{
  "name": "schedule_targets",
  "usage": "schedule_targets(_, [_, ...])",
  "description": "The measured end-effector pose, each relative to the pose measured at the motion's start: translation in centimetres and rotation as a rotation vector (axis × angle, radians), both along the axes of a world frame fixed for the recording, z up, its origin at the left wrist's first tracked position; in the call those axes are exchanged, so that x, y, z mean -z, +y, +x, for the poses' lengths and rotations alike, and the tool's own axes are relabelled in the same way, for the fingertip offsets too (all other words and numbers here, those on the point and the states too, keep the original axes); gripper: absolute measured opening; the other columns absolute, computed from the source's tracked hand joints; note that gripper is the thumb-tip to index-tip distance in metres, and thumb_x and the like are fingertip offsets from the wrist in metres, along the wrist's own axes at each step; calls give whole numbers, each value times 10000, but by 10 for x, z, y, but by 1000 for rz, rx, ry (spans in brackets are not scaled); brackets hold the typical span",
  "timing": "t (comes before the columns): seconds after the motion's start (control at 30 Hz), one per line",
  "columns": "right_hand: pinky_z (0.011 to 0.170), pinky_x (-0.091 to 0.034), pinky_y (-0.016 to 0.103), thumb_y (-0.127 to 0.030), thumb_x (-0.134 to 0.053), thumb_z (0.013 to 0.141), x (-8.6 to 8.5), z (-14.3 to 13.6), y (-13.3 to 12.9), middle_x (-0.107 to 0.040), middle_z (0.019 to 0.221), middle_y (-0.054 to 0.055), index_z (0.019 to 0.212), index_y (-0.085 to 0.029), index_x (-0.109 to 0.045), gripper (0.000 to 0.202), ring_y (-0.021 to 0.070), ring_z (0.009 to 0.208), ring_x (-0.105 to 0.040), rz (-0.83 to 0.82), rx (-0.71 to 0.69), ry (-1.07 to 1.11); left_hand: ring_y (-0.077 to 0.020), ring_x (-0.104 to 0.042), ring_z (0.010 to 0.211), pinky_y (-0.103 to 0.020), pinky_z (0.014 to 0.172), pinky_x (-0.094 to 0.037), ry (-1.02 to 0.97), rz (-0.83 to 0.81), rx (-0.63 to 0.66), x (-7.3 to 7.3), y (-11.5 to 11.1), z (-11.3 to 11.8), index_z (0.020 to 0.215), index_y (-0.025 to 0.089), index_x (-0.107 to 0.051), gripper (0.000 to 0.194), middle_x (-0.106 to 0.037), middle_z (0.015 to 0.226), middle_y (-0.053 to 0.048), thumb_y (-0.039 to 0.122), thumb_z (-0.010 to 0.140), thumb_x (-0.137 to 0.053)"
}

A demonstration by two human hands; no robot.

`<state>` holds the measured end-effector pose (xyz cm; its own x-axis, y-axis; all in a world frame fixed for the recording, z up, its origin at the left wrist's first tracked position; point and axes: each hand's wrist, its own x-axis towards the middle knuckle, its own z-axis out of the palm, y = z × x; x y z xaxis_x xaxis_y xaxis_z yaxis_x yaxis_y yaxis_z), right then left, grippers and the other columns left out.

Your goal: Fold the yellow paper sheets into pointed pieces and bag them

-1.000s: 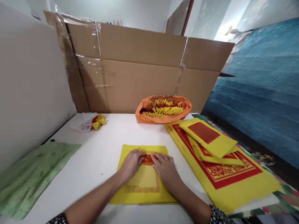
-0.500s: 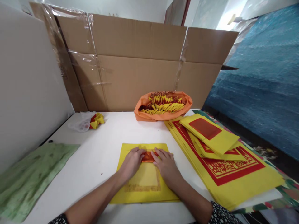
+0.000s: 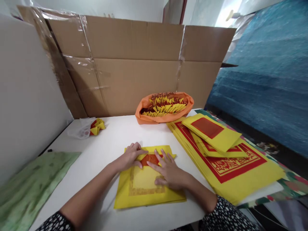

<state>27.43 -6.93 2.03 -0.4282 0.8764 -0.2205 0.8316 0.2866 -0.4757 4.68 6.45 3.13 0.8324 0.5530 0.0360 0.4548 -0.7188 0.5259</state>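
The folded paper (image 3: 148, 159) is lying on yellow sheets (image 3: 123, 195); my left hand (image 3: 130, 157) is pinching its left end, while I'm pressing it with my right hand (image 3: 172, 175), fingers spread. Farther out, an orange bag (image 3: 149, 121) and printed stack (image 3: 245, 189) are showing characters I'm failing to read.

White table (image 3: 115, 134), taped cardboard (image 3: 134, 77) upright along far edge, pale panel (image 3: 24, 80) at left edge, blue sheeting (image 3: 267, 67) beyond right edge, bright light (image 3: 222, 17) past far-right corner.
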Motion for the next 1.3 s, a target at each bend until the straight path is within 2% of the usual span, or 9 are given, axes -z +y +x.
schedule_targets(0.13, [1094,53,661,-718,-493,836,-1,0,5,231,1576,8,1494,-437,-145,796,435,1409,192,-47,-21,-17,-204,-542,867,-305,795,-432,29,-211,-53,-5,13,35,1025,176,-649,291,-611,927,-57,403,909,-509])
schedule_targets(0.3, [1122,37,616,-686,-569,808,8,-1,2,191,1587,54,1519,-369,-94,911,393,1423,183,10,-7,32,-156,-581,618,-228,575,-428,100,-315,-63,0,24,66,792,159,-682,216,-648,687,12,197,603,-779])
schedule_targets(0.5, [1143,-250,515,-504,-536,908,14,10,-4,12,1612,99,1524,-233,130,947,286,1470,-73,642,755,490,-177,-615,737,-262,693,-468,-139,-190,-180,-24,4,55,772,160,-681,74,-665,757,-12,188,704,-683])
schedule_targets(0.57, [1088,-378,473,-406,-494,950,9,15,-7,-259,1568,103,1545,-241,-53,759,262,1410,-311,722,666,516,-179,-621,869,-280,814,-471,-268,-130,-183,-31,-8,44,805,176,-660,49,-676,889,-26,180,779,-619])
schedule_targets(0.67, [1072,-422,438,-199,-358,985,6,13,-14,-562,1374,48,1454,-281,-392,478,202,1307,-479,788,187,353,-181,-626,963,-299,884,-473,-405,-29,-84,-26,-24,25,781,188,-625,94,-676,999,-49,150,836,-560])
schedule_targets(0.77, [1098,-404,407,-103,-321,969,14,1,-23,-585,1345,42,1403,-238,-472,479,171,1326,-451,789,-165,166,-186,-605,1100,-294,927,-477,-357,35,57,-6,-38,10,775,190,-592,185,-664,1093,-70,66,842,-472])
schedule_targets(0.87, [1104,-397,378,-133,-385,968,25,-9,-29,-563,1360,66,1375,-175,-508,427,184,1319,-460,658,-294,77,-197,-537,1230,-313,1019,-437,-277,24,111,10,-51,3,855,189,-597,251,-641,1178,-79,0,801,-441])
schedule_targets(1.03, [1074,-419,357,-169,-438,962,25,-7,-31,-618,1295,55,1281,-194,-602,360,170,1243,-544,475,-261,227,-257,-394,1364,-419,1107,-355,-152,-25,107,11,-63,0,1251,213,-527,363,-441,1459,-121,238,894,-584])
schedule_targets(1.3, [626,-458,244,-229,-585,870,9,-16,-13,-711,743,-23,835,-211,-717,138,145,667,-629,161,278,504,-291,-249,1435,-485,1159,-236,-108,-213,191,2,-55,-6,1369,254,-460,613,-313,1545,-106,225,801,-689])
